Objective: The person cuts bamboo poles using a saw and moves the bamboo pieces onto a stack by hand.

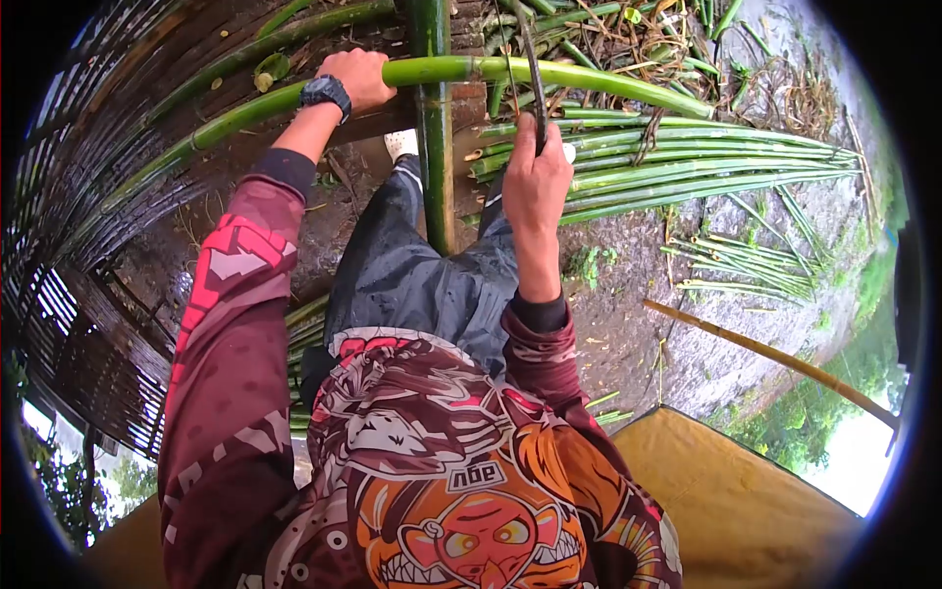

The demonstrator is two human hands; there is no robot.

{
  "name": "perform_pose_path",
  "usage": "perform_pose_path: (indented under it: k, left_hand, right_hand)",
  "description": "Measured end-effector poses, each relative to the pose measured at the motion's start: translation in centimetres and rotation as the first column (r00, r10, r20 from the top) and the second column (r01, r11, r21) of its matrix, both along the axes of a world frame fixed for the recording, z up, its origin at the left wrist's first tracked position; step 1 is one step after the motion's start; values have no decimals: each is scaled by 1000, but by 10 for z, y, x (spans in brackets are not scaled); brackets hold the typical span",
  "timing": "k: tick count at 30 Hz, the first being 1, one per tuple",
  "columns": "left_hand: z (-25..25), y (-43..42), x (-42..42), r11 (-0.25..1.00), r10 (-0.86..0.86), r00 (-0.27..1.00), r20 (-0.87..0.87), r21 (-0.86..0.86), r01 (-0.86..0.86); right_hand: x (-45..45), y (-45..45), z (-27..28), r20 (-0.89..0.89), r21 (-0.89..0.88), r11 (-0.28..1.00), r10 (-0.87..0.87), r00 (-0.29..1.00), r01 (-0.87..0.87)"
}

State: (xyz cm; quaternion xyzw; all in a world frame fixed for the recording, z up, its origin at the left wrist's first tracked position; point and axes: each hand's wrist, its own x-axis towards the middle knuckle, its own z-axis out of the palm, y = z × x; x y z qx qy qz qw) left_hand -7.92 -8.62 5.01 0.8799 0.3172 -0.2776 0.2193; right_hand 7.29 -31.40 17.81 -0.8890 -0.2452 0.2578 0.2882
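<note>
My left hand (359, 79), with a dark watch on its wrist, is closed round a long green bamboo pole (579, 75) that bows across the view. In my right hand (538, 187) is the handle end of what looks like a bow saw (535, 74), with a dark curved bar and a thin blade-like line beside it. The saw crosses the pole to the right of a joint; whether it cuts in, I cannot tell. Beneath the pole, a thicker upright-looking bamboo (432, 177) runs between my legs.
Cut green bamboo lengths (706, 157) lie in a bundle at right, with a smaller pile (751, 267) below. Slatted bamboo (59, 265) curves along the left. A slanting pole (775, 363) and a yellow-brown tarp (706, 491) are at lower right. The ground looks wet and muddy.
</note>
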Motion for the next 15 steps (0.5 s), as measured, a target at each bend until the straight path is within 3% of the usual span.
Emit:
perform_pose_path:
  k: [3, 4, 6, 8, 10, 13, 15]
  left_hand:
    - [-6, -4, -3, 1000, 13, 1000, 22, 13, -13]
    - [-6, -4, -4, 1000, 7, 1000, 29, 9, -7]
    - [-5, 7, -1, 998, -1, 998, 57, -62, 5]
    - [-9, 17, 1, 988, 21, 999, 31, -154, -16]
    - [-14, 14, -1, 994, -2, 1000, 28, -112, 5]
    - [-7, 9, 1, 991, 7, 999, 37, -132, -2]
    - [-7, 19, 3, 992, -9, 999, 49, -124, 15]
  right_hand:
    - [-17, -21, -22, -50, 62, 996, -62, 997, 65]
    - [-23, -46, -51, 2, 142, 990, 3, 1000, -3]
    - [-26, -52, -79, -2, 292, 955, -42, 999, 40]
    - [-23, -51, -82, -38, 293, 955, -40, 999, 49]
    - [-17, -42, -66, -82, 282, 957, -42, 996, 63]
    - [-10, -32, 3, -143, 23, 996, -84, 986, 88]
    - [-17, -50, 37, -89, -11, 1000, -29, 996, 28]
